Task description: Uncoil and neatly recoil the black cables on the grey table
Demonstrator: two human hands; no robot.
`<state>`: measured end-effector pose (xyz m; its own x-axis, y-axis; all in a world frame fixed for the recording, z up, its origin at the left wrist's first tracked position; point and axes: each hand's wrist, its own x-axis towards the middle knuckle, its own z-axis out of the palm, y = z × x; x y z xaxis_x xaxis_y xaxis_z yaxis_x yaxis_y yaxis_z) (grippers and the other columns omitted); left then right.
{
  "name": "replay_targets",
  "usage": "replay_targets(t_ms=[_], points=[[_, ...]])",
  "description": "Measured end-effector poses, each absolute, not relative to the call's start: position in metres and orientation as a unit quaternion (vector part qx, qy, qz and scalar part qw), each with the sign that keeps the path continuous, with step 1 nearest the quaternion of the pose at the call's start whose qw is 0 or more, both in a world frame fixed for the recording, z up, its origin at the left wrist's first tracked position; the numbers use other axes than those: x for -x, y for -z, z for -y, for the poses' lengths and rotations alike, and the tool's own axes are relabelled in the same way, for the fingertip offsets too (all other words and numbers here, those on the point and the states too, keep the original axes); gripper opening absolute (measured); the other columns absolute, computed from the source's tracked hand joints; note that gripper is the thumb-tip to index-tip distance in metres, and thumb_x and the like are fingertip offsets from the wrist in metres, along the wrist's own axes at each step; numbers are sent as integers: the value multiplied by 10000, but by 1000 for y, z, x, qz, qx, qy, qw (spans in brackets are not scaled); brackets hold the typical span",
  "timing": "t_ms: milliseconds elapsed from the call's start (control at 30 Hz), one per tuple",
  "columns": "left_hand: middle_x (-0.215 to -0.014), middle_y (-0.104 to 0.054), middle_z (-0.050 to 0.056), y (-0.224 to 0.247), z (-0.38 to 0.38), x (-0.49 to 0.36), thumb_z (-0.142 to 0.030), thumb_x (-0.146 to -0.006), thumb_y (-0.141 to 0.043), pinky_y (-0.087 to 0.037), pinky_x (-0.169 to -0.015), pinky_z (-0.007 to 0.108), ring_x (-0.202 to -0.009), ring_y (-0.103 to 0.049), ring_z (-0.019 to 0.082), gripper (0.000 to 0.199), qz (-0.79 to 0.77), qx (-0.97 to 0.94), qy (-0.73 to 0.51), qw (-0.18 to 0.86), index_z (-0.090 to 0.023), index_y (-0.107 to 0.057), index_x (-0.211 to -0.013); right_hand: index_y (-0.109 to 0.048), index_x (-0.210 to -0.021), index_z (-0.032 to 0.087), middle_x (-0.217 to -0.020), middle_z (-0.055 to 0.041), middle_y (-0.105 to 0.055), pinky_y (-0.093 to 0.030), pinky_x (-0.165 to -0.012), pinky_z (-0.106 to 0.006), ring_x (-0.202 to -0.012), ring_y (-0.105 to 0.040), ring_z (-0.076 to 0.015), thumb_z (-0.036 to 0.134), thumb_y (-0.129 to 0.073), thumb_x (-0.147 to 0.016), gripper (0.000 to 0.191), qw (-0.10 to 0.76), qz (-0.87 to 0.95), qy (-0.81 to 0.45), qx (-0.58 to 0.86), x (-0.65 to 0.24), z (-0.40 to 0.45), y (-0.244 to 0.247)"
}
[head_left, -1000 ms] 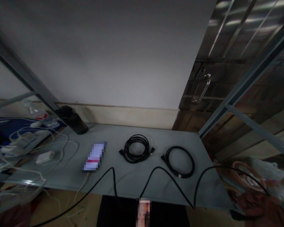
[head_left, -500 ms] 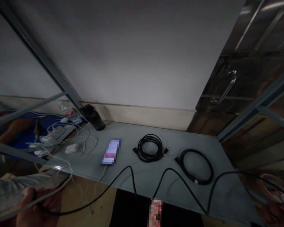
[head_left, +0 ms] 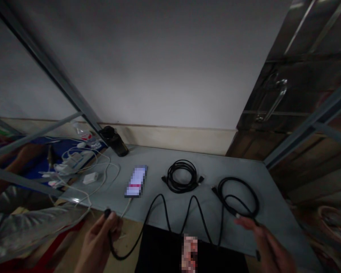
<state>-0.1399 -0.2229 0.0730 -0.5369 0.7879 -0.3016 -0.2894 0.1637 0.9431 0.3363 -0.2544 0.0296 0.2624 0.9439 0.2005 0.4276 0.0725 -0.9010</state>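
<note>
My left hand (head_left: 98, 240) pinches one end of a loose black cable (head_left: 152, 212) near the front edge of the grey table (head_left: 156, 159); the dark plug pokes up past the fingers. The cable runs to the right in loose bends over the table edge and the dark cloth on my lap. My right hand (head_left: 269, 244) is closed on the cable's other stretch, with a dark end showing below it. Just beyond its fingertips lies a coiled black cable (head_left: 255, 195). Left of that is a second coiled black cable (head_left: 169, 184) with its plugs showing.
A phone (head_left: 135, 182) with a white cord lies left of centre. Behind it stands a black bottle (head_left: 118, 144). White chargers and a power strip (head_left: 74, 161) crowd the left, where another person's hand (head_left: 30, 151) rests. Metal frame bars (head_left: 53, 79) rise at both sides.
Both hands have come inward from the sides, the left one moving right and up and the right one left. The cable between them now hangs in tighter, slacker bends.
</note>
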Motion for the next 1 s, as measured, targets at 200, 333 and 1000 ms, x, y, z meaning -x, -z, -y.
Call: replay_targets(t_ms=[200, 333, 1000], points=[[-1221, -864, 146, -46, 232, 47, -745, -687, -982, -660, -1021, 419, -1247, -782, 374, 673, -626, -222, -547, 510, -190, -888, -1055, -822, -1353, 301, -1290, -82, -850, -640, -1076, -332, -1243, -810, -259, 560, -556, -1159, 420, 452, 627, -356, 525, -241, 236, -18], [-1380, -827, 181, -38, 235, 0, -732, -794, -928, -563, -1211, 523, -1393, -730, 407, 776, -520, -175, -565, 616, -226, -811, -1371, -808, -1260, 237, -1129, -110, -852, -640, -989, -287, -1078, -832, -232, 530, -437, -1206, 476, 397, 696, -381, 461, -193, 234, -6], [-623, -520, -91, -99, 197, -20, -655, -928, -847, -537, -693, 304, -446, -351, 59, 540, -390, -178, -487, 761, -182, -810, -1186, -566, -1576, 304, -1398, -92, -782, -648, -1012, -336, -1228, -787, -263, 367, -578, -1152, 429, 307, 770, -405, 386, -182, 238, -10]])
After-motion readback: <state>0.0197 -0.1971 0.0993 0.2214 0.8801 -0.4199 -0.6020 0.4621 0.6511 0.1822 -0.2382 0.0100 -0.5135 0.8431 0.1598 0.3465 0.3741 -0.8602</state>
